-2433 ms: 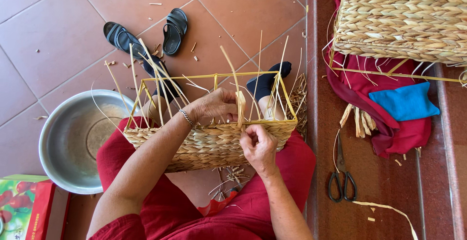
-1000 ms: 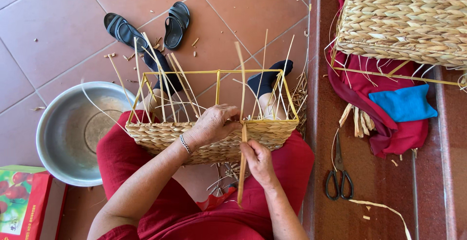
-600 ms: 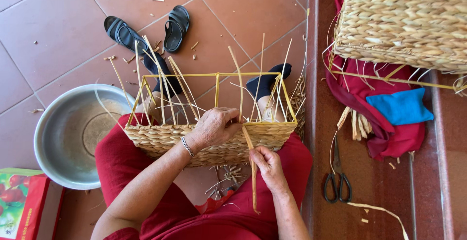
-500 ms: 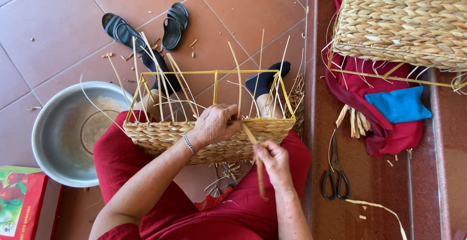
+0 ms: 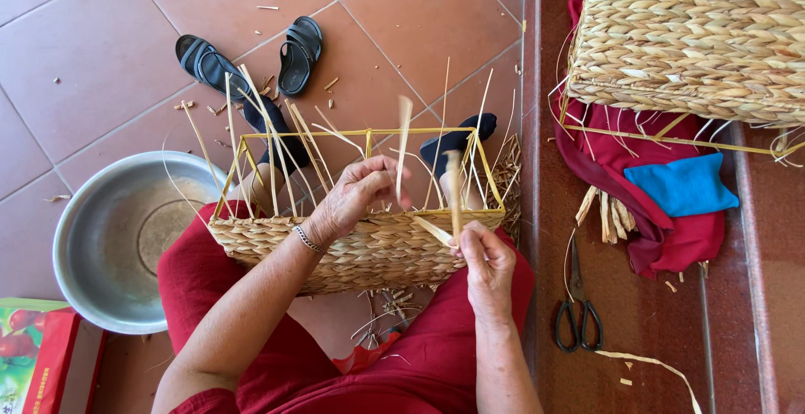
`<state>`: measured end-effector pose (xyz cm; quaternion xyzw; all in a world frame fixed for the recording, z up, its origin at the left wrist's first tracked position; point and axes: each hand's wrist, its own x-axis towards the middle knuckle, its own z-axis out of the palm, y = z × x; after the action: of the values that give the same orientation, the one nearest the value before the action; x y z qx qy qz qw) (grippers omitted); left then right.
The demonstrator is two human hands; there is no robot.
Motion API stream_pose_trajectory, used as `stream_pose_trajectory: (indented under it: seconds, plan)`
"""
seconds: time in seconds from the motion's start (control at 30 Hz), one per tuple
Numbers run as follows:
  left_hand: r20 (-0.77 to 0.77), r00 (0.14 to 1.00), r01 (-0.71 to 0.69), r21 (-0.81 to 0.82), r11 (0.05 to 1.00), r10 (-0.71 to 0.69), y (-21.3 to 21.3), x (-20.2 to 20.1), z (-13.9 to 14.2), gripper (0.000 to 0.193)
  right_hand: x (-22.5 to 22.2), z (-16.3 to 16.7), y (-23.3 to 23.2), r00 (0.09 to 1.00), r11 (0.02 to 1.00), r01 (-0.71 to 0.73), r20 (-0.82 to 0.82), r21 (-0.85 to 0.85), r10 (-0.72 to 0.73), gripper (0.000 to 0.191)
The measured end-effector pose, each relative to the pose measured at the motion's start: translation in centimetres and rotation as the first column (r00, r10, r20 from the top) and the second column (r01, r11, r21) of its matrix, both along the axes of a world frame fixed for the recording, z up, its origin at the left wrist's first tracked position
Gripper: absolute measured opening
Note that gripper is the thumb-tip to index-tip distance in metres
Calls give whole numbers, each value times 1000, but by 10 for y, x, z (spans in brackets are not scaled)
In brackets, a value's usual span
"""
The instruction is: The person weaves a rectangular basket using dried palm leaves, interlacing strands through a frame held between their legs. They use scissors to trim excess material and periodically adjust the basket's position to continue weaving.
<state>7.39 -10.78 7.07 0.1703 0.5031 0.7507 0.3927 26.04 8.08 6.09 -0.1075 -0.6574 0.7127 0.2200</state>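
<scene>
The terracotta tiled floor (image 5: 101, 36) carries everything here, and the person sits low on it in red clothing with the work on the lap. On the raised dark red ledge (image 5: 637, 338) at the right lies a finished large woven straw basket (image 5: 696, 41) over a heap of red and blue cloth (image 5: 662, 204); one careless elbow could push loose stalks from it onto the work. A wide round metal basin (image 5: 126, 238) stands just beside the left knee. The half-woven straw basket on its yellow wire frame (image 5: 360, 250) rests across the thighs, with many thin upright straw stalks (image 5: 277, 145) rising from it. The left hand (image 5: 356, 200) lies over the near rim, its fingers curled together around a pale stalk, so I think that stalk could crease if it is bent too sharply. The right hand (image 5: 486, 263) has its fingers pinched on a flat pale straw strip (image 5: 453, 196), held upright at the basket's right corner; if the pull is uneven, the strip may split or slip out of the weave. The black-handled scissors (image 5: 577, 317) lie on the ledge, near the right arm, and could be knocked. A pair of black sandals (image 5: 251, 57) lies further away.
</scene>
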Motion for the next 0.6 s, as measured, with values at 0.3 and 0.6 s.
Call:
stream_pose_trajectory:
  seconds: [0.3, 0.6]
  plan:
    - [-693, 721, -194, -198, 961, 3, 17, 1, 33, 68, -29, 3, -3, 990, 998, 65, 128, 12, -66, 17]
    - [-736, 656, -118, -319, 940, -167, 29, -20, 19, 20, -38, 1, -7, 985, 969, 56, 143, 240, -93, 24]
